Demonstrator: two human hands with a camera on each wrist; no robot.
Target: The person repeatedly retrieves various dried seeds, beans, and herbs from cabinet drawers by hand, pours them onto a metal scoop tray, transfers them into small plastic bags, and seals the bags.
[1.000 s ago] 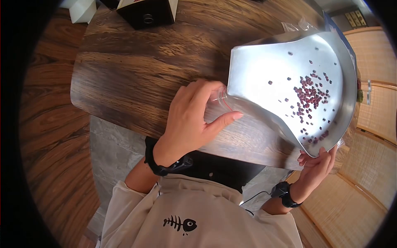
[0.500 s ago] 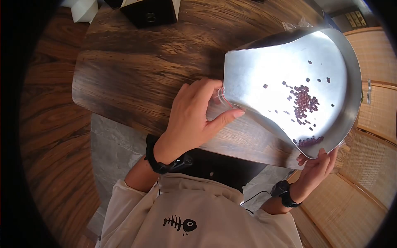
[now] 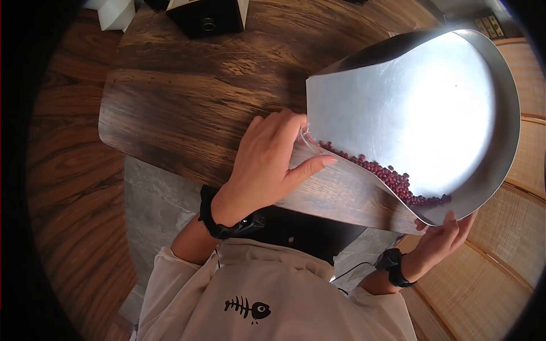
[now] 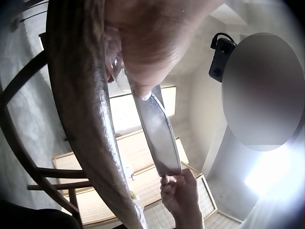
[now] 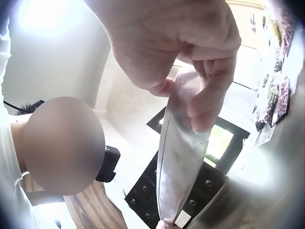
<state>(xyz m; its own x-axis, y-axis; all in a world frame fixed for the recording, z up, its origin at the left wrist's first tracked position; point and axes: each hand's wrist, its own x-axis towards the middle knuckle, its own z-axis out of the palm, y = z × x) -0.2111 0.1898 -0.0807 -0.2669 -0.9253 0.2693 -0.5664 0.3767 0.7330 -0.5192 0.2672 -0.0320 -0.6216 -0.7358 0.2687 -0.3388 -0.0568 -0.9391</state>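
on the pale shirt (image 3: 193, 295) at the bottom of the frame we see a black fish-skeleton print (image 3: 248, 308). half a second ago the dark red beans (image 3: 392, 177) lay scattered about the middle of the metal scoop (image 3: 364, 108); now we find them gathered in a band along its lower edge, running toward the left hand (image 3: 259, 162), and the scoop's rounded end has shifted further right. the scoop fills the right half of the frame, silvery, with a bright glare; the beans look small and glossy. at lower right the right hand (image 3: 446, 238) pinches the rim between thumb and fingers. at centre, the left hand's thumb and fingers curve around what seems a clear container (image 3: 309, 141), mostly hidden from us, beside the scoop's narrow end.
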